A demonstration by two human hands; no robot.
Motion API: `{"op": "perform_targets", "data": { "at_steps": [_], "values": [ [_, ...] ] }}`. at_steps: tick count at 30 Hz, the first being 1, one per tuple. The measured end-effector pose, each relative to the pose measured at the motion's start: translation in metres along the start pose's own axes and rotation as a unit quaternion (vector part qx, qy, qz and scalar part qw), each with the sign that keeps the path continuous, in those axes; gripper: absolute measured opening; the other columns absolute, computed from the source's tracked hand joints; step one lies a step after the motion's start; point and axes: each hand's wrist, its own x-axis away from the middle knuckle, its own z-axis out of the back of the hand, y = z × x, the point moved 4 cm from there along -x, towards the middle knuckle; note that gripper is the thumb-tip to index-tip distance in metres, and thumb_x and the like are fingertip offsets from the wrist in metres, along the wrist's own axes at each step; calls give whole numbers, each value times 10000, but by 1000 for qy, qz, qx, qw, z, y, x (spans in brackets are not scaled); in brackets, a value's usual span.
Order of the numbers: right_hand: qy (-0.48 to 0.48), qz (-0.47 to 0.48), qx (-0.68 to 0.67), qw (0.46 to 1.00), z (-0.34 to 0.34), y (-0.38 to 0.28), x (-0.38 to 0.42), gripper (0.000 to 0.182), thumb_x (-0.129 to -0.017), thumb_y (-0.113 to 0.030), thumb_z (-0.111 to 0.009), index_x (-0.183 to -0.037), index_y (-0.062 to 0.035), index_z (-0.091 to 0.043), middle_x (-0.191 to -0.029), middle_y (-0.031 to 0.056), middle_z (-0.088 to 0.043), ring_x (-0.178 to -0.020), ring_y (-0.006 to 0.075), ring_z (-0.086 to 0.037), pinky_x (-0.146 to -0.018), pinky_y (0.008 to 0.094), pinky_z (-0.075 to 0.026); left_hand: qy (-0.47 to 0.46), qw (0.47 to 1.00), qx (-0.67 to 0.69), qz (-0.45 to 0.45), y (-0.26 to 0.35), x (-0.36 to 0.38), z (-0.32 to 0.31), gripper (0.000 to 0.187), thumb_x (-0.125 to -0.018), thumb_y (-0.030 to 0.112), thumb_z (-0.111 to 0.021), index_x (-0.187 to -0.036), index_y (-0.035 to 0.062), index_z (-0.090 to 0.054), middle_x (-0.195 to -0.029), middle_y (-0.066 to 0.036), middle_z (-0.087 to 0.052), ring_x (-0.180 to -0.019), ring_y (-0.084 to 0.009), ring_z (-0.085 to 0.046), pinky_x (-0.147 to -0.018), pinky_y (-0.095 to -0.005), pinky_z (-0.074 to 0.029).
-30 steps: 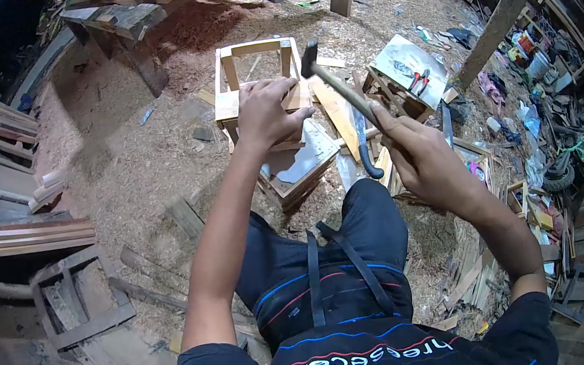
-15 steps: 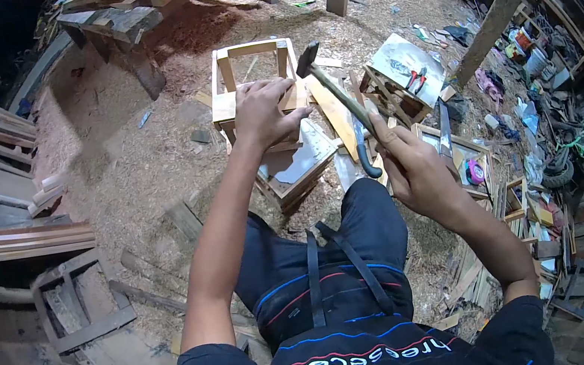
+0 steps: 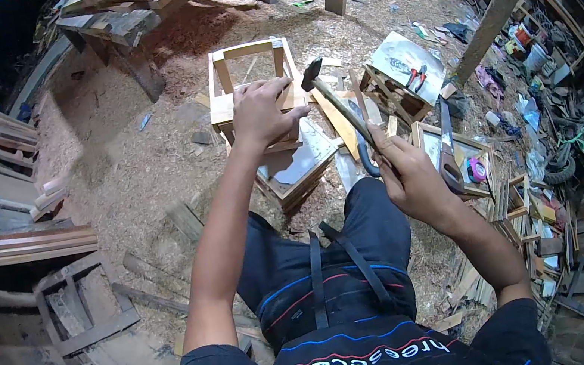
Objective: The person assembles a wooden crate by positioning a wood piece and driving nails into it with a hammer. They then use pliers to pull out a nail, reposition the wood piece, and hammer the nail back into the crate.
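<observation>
L hand (image 3: 261, 115) is spread on top of the wood frame (image 3: 223, 108), thumb out; frame's right by the white-topped box (image 3: 307, 154) afaict. R hand (image 3: 412, 176)'s wrapped round the hammer (image 3: 343, 107), head nr the frame.

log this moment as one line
left hand: open on wooden frame | right hand: grips hammer | red-handled pliers: on white-topped stand

Lt. wood frame (image 3: 223, 108) upright, dk.-headed hammer (image 3: 342, 105) aslant to its R
</observation>
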Motion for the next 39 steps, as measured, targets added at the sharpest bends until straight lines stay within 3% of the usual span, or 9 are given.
{"op": "perform_targets", "data": {
  "at_steps": [7, 10, 13, 16, 26, 30, 33, 37, 39],
  "values": [
    [15, 21, 1, 1000, 11, -8, -8, 663, -895, 61, -556, -1527, -20, -373, -888, 203, -582, -768, 348, -596, -712, 407, -488, 11, 1000, -4, -10, 1, -1, 1, 637, -714, 553, -800, -1185, 134, -707, -1135, -79, -723, -1127, -257, -640, -1028, -433, -376],
    [-67, -14, 47, 997, 7, -4, -7, 678, -889, 70, -552, -1534, -24, -364, -911, 197, -581, -771, 334, -595, -720, 406, -493, 8, 1000, -7, -11, 1, -1, 1, 631, -719, 550, -796, -1182, 131, -706, -1133, -78, -722, -1121, -259, -642, -1020, -435, -382],
    [18, 15, 2, 1000, 17, -13, -11, 677, -888, 79, -545, -1533, -23, -365, -923, 197, -577, -773, 332, -595, -725, 404, -496, 11, 1000, -1, -17, 1, -1, 0, 624, -726, 548, -791, -1175, 123, -706, -1142, -75, -719, -1127, -258, -637, -1017, -437, -383],
    [-76, -6, 52, 996, 3, -5, -8, 629, -915, 10, -549, -1518, -6, -369, -956, 230, -573, -780, 415, -617, -725, 487, -520, 15, 1000, -5, -25, 0, 1, -1, 620, -730, 550, -786, -1168, 118, -705, -1154, -69, -716, -1138, -257, -631, -1015, -438, -382],
    [-1, 21, 22, 1000, 12, -10, -9, 631, -902, 20, -550, -1509, 1, -380, -936, 229, -565, -792, 414, -618, -720, 487, -512, 5, 999, -13, -30, -3, -1, -6, 650, -728, 568, -785, -1196, 125, -693, -1177, -77, -712, -1163, -252, -625, -1034, -448, -369],
    [-82, -26, 102, 991, 6, -10, -5, 642, -897, 15, -566, -1511, -5, -381, -937, 221, -572, -797, 413, -624, -732, 489, -520, 2, 999, -26, -21, -3, 0, -7, 707, -721, 628, -778, -1226, 140, -698, -1246, -92, -701, -1188, -277, -615, -1082, -435, -374],
    [-23, -13, 57, 998, 15, -13, -8, 649, -902, 46, -571, -1521, -43, -399, -937, 205, -571, -799, 374, -606, -718, 452, -489, -12, 1000, -15, -7, -1, -2, -5, 702, -715, 619, -786, -1220, 138, -702, -1239, -95, -703, -1180, -283, -617, -1088, -436, -367],
    [-22, -9, 97, 995, 26, -27, -19, 606, -909, -18, -551, -1499, -39, -416, -958, 215, -588, -814, 412, -635, -737, 495, -527, 13, 999, -12, -27, -1, 1, -4, 694, -707, 608, -798, -1218, 148, -705, -1214, -102, -710, -1171, -287, -620, -1057, -437, -389],
    [-93, -14, 154, 984, 26, -23, -25, 583, -903, -31, -559, -1475, -45, -446, -962, 215, -593, -823, 407, -639, -721, 495, -526, 17, 1000, 9, -17, 0, -1, -1, 672, -688, 599, -813, -1200, 175, -719, -1133, -111, -725, -1128, -299, -630, -1018, -439, -408]
  ]
}}
